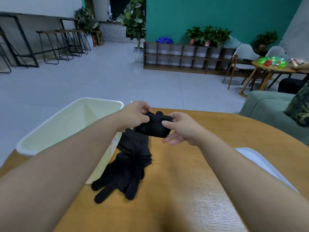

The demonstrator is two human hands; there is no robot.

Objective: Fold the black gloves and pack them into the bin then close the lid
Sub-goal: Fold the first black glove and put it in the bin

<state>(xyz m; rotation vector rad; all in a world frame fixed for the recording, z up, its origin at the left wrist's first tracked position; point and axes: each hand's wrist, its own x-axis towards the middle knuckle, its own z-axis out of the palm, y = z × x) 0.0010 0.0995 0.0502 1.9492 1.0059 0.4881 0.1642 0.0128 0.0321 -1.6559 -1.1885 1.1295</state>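
Both forearms fill the bottom of the frame, reaching over a round wooden table [192,181]. Left hand [135,114] and right hand [182,129] pinch a folded black glove [154,127] from either side, lifted above the tabletop; left fingers closed on its far-left end, right thumb and forefinger clamped on its right end, the other right fingers spread below. Loose black gloves [127,171] lie in a pile on the table just under it, touching the side of the open cream bin [70,124]. Bin sits at the table's left edge, mouth unobstructed. White lid [260,163] lies at the right edge, partly covered by the right arm. Bare wood between the pile and the lid. Number of gloves in the pile is hard to tell.
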